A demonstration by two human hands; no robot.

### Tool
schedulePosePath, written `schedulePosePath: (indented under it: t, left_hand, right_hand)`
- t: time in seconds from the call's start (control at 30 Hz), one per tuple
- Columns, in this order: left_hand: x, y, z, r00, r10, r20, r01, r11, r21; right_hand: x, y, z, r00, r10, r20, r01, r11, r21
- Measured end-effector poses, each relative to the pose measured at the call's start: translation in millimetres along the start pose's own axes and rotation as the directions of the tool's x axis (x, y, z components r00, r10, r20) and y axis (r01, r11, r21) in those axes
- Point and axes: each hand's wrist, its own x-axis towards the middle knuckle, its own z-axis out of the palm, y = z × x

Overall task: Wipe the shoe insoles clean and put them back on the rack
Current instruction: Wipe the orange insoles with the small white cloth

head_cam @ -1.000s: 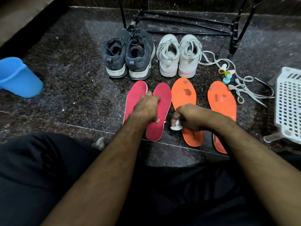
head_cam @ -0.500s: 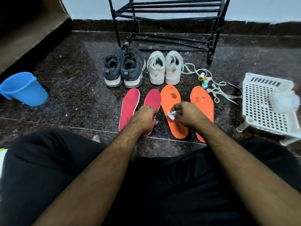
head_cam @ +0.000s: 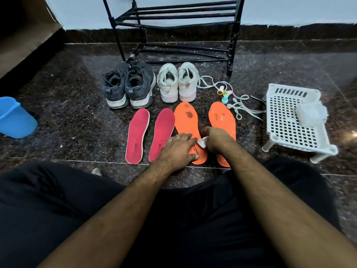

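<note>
Insoles, 4 in number, lie flat on the floor [head_cam: 58, 113] in a row before the black rack [head_cam: 173, 16]: 2 red and 2 orange. We note the left hand [head_cam: 176, 149] spread, fingers straight, pressing on the heel end of the left orange insole [head_cam: 186, 120]. The right hand [head_cam: 217, 137] is curled and pinches a small white wipe [head_cam: 202, 142] just beside that same insole's inner edge. The right orange insole [head_cam: 222, 117] lies partly under the right wrist. Each insole's long axis runs away from us, toe toward the shoes [head_cam: 146, 84]. Dark stains sit at the toe end, beyond both hands. We judge the wipe must travel forward along that axis; the right hand is nearer and suited. No insole is yet on the rack.
</note>
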Motion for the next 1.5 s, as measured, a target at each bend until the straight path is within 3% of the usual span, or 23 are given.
schedulePosePath:
  t: [0.17,0.37,0.57,0.73,0.83,1.0,1.13,1.23,1.5]
  left_hand:
    - [2.8,-8.0,6.5,0.995,-0.056,0.084,0.055,0.998,0.008]
    - [3.3,-19.1,4.5,0.983,-0.151,0.101,0.158,0.985,-0.065]
    - [11.1,-11.8,5.2,0.996,-0.09,-0.023,0.089,0.995,-0.045]
    - [17.9,9.1,9.2,0.998,-0.025,-0.054,0.009,0.962,-0.274]
    - [19.5,22.1,11.3,1.0,0.006,-0.022,-0.015,0.884,-0.467]
    - [25.2,39.7,17.5,0.999,-0.026,0.033,0.042,0.742,-0.669]
    - [38.7,47.2,16.3,0.978,-0.144,0.153,0.198,0.382,-0.903]
    - [52.8,47.1,11.7,0.955,-0.275,0.113,0.168,0.185,-0.968]
    - [70.4,29.3,12.7,0.865,-0.466,0.188,0.241,0.056,-0.969]
  right_hand:
    - [11.1,-11.3,13.6,0.99,-0.036,0.135,0.053,0.991,-0.122]
    - [19.9,-21.2,20.4,0.975,-0.085,0.206,0.111,0.987,-0.117]
    - [24.8,-11.2,13.2,1.0,-0.013,0.006,0.012,1.0,0.02]
    - [26.1,7.9,-1.7,0.968,0.156,-0.198,-0.14,0.986,0.091]
    - [29.9,23.7,-12.3,0.913,0.226,-0.34,-0.212,0.974,0.078]
    - [39.0,38.3,-19.9,0.883,0.406,-0.237,-0.386,0.914,0.128]
    - [47.2,29.3,-17.9,0.903,0.395,-0.168,-0.388,0.919,0.072]
    - [53.8,25.9,-13.3,0.93,0.35,-0.113,-0.343,0.936,0.077]
    - [72.8,29.9,-21.3,0.949,0.3,-0.101,-0.298,0.954,0.033]
